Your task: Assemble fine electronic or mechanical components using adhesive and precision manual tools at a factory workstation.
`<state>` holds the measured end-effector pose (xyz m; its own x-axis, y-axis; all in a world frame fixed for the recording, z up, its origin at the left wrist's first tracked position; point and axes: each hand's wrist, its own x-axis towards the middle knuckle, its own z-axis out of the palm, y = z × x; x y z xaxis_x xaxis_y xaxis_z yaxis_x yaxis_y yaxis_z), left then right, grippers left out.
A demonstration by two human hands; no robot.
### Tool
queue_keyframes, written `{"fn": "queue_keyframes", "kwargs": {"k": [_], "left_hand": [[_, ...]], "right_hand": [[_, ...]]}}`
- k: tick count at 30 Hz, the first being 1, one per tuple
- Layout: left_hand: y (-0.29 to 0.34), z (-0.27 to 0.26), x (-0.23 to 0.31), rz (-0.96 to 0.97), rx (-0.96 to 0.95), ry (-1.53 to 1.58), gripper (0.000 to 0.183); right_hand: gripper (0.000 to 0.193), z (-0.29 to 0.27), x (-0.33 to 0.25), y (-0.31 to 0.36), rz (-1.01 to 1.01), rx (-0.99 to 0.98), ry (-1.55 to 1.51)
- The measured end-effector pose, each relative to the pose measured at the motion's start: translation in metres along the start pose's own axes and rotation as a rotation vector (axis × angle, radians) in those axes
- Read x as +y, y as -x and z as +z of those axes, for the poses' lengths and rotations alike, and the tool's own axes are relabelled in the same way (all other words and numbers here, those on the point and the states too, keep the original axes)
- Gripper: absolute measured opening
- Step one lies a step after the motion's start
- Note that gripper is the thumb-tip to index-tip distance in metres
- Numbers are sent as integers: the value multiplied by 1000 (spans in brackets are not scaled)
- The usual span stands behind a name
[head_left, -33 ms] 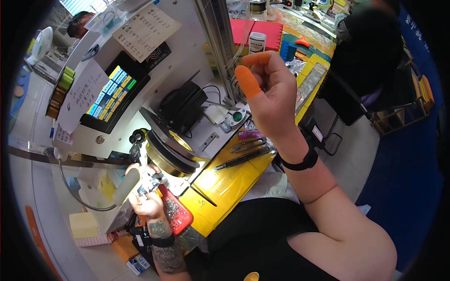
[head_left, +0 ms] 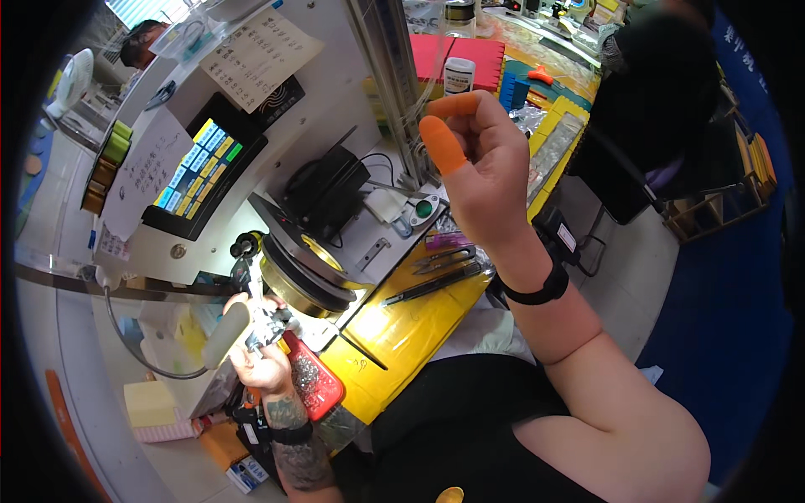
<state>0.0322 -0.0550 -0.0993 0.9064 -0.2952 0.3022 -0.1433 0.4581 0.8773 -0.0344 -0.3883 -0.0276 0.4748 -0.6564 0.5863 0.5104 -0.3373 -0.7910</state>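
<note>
My left hand (head_left: 262,369) is under a bright lamp at the lower left, palm up, partly hidden by the white oval lamp head (head_left: 228,334). Its fingers close round a small dark and silvery piece (head_left: 267,325), too glaring to name, beside a round black and brass machine head (head_left: 306,277). My right hand (head_left: 488,151) is raised at upper centre, a black band on its wrist. Orange covers sit on its thumb and forefinger, whose tips come close together; the other fingers curl inward. Anything between those tips is too fine to make out.
A red tray (head_left: 315,381) of small metal bits lies beside my left wrist. Tweezers (head_left: 432,285) rest on the yellow work surface (head_left: 381,335). A lit screen (head_left: 197,172) stands behind at left. A white bottle (head_left: 458,75) is beyond my right hand.
</note>
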Motion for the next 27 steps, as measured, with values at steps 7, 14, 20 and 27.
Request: {"fn": "queue_keyframes", "kwargs": {"k": [7, 14, 20, 27], "left_hand": [[36, 6, 9, 369, 50, -732, 79], [72, 30, 39, 846, 28, -1156, 54], [79, 79, 35, 880, -237, -837, 40], [44, 176, 22, 274, -275, -715, 42]], "right_hand": [[10, -7, -1, 0, 15, -10, -78], [7, -32, -11, 3, 128, -58, -186], [6, -44, -24, 8, 158, -131, -242], [9, -48, -40, 34, 209, -307, -390]]}}
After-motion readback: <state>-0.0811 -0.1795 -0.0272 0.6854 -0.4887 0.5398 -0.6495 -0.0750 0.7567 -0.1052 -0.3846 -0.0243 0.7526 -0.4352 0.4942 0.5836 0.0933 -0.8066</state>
